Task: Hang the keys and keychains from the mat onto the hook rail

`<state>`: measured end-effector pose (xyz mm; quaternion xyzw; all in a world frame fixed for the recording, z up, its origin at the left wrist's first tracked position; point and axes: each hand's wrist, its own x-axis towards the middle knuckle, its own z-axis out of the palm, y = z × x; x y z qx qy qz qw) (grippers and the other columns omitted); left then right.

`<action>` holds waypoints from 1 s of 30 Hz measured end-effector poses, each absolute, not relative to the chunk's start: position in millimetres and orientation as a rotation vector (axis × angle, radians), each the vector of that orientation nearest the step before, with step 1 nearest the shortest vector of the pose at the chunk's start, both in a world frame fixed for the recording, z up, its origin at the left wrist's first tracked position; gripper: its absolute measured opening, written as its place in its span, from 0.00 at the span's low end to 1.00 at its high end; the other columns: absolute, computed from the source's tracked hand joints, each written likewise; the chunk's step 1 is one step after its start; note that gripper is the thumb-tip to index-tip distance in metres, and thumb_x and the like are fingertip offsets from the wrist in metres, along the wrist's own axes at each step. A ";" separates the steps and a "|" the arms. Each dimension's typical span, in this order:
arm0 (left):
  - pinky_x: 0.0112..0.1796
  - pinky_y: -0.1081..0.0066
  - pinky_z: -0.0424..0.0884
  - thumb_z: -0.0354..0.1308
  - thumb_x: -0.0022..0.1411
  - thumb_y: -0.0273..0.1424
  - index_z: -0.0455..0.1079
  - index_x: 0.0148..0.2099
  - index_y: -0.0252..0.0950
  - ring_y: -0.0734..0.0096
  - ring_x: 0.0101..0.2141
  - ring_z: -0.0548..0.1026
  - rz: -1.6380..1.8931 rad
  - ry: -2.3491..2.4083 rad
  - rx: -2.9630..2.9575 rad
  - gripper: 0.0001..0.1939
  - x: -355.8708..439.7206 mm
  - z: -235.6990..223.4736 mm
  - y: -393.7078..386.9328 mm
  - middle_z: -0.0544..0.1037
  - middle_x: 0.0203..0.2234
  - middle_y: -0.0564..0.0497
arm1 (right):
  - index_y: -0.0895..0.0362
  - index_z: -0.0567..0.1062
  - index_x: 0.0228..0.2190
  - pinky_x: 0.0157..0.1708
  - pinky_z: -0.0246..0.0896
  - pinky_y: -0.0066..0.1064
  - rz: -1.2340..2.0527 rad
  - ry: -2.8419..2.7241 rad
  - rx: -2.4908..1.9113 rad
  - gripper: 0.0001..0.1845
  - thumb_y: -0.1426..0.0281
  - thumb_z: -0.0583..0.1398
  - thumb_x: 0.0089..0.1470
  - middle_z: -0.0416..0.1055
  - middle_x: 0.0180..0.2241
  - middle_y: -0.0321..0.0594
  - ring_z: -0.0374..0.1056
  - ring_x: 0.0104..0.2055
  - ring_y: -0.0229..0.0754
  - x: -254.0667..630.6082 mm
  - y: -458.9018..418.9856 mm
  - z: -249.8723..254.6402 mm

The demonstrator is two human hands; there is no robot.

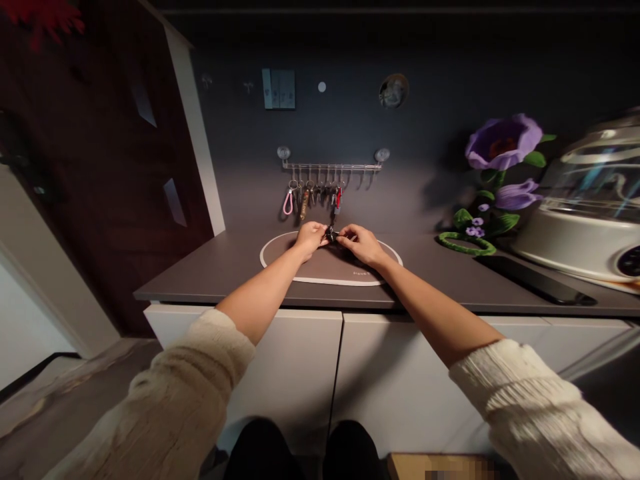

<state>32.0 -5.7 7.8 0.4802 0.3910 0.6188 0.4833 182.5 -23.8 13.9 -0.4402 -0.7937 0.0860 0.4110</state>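
My left hand (311, 239) and my right hand (361, 244) meet over an oval mat (330, 272) with a pale rim. Between their fingertips is a small bunch of keys (331, 233), dark and metallic, gripped from both sides. Its finer parts are too small to make out. Just behind, a wall rail (333, 167) with hooks carries several hanging keys. Among these are a pink loop strap (288, 201), a brown patterned key fob (305, 205) and a red key tag (339, 199).
Purple knitted flowers (505, 147) with a green ring base stand to the right on the dark counter (210, 267). Beside them are a flat black slab (540, 280) and a large cream appliance (585, 220) with a clear cover. White cabinet doors (280, 360) lie below; a dark door (110, 167) is at left.
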 end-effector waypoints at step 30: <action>0.39 0.65 0.72 0.48 0.57 0.16 0.65 0.29 0.25 0.71 0.26 0.76 1.338 0.750 0.917 0.07 32.3 10.1 -12.7 0.74 0.20 0.45 | 0.55 0.72 0.29 0.45 0.48 0.38 -0.066 -1.901 -1.171 0.08 0.67 0.54 0.50 0.66 0.39 0.43 0.56 0.45 0.46 181.3 -18.1 12.2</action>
